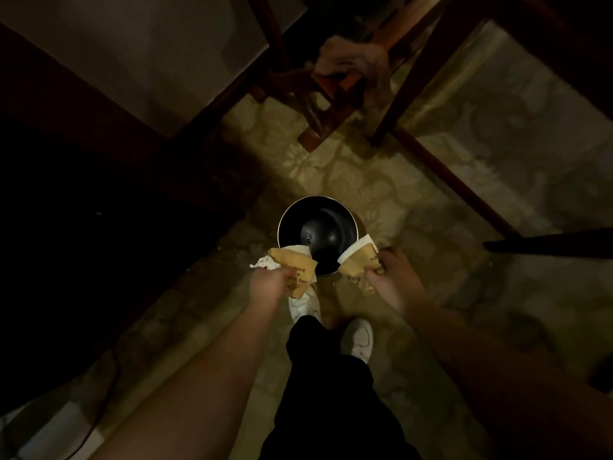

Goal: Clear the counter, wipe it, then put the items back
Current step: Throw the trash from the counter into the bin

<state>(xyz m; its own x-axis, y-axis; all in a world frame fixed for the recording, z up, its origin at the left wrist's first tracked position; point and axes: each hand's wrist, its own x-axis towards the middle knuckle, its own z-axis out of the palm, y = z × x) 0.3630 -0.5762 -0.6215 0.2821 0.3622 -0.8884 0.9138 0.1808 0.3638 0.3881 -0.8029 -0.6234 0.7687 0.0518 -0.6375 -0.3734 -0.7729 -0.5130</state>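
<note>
I look down at a round dark bin [345, 214] standing on the patterned floor. My left hand [268, 285] grips a tan paper cup [297, 265] printed with "HAVE A NICE DAY", together with a crumpled white tissue [263, 262], at the bin's near left rim. My right hand [389, 272] grips a second tan paper cup [356, 255], tilted with its white mouth toward the bin's near right rim. Both cups are just above the rim. The bin's inside is dark with a black liner.
A wooden chair [318, 91] with cloth draped on it stands beyond the bin. Dark furniture [83, 167] fills the left side, and a dark table edge [547, 242] juts in at the right. My legs and white shoes [358, 340] are below the bin.
</note>
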